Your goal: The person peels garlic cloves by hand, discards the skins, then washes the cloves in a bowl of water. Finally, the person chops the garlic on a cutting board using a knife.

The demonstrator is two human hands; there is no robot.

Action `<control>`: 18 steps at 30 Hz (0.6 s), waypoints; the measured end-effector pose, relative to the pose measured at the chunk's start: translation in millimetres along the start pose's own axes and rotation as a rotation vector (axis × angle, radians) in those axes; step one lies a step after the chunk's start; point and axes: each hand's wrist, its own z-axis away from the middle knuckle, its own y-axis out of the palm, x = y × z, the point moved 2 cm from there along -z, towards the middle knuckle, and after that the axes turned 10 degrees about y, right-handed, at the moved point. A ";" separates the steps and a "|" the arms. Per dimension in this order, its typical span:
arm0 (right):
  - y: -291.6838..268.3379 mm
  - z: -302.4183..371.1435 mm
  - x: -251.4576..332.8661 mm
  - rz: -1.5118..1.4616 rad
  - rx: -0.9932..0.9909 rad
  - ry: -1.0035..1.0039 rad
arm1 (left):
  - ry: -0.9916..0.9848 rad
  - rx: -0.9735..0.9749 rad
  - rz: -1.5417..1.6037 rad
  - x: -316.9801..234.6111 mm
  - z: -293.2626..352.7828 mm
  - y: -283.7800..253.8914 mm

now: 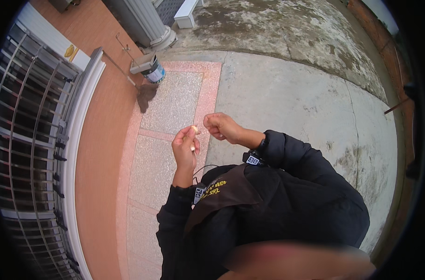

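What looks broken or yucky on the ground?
A long crack runs down the pale concrete, well to the right of the right hand, with dark blotches beside its lower part. Its crooked line looks odd across the mostly plain surface.

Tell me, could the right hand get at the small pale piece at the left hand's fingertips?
Likely yes: the right hand is near the small pale piece, which pokes from the left hand with nothing visible between.

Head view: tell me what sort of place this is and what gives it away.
Probably a paved yard or porch outside a building: a barred window on one side, a fluted column, and stained, cracked concrete underfoot.
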 end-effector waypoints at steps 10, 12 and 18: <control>13.8 8.8 2.4 0.282 -0.057 -0.085 | -0.187 -0.037 0.211 4.3 6.3 2.3; 12.8 8.8 1.4 0.316 -0.069 -0.123 | -0.194 -0.032 0.191 3.0 7.1 4.0; 6.8 11.7 1.4 0.407 -0.054 -0.142 | -0.102 0.054 0.082 -6.1 8.9 6.1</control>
